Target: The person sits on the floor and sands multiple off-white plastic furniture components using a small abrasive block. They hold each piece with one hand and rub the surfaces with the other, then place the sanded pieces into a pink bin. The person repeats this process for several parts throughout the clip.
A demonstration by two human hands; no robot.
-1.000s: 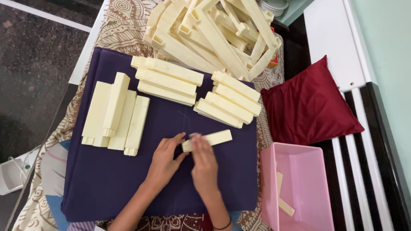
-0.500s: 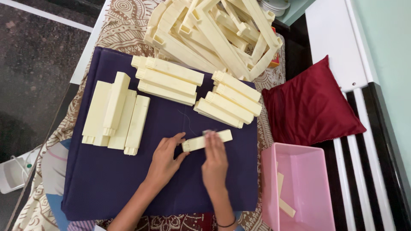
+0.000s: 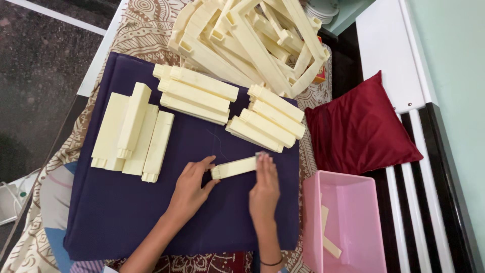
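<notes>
A cream plastic bar [image 3: 233, 167] lies on the dark purple cloth [image 3: 126, 212]. My left hand [image 3: 191, 188] pinches the bar's left end between thumb and fingers. My right hand [image 3: 264, 188] rests over the bar's right end and holds a small grey piece at its fingertips against the bar. The right end of the bar is hidden under those fingers.
Groups of finished cream bars lie on the cloth at left [image 3: 132, 132], upper middle [image 3: 197, 94] and right [image 3: 268, 119]. A heap of cream frames [image 3: 252, 35] sits behind. A pink tub [image 3: 343, 227] with strips stands at lower right, beside a red cushion [image 3: 358, 124].
My right hand has slid along the bar from its left end to its right end. My left hand has kept its hold on the left end.
</notes>
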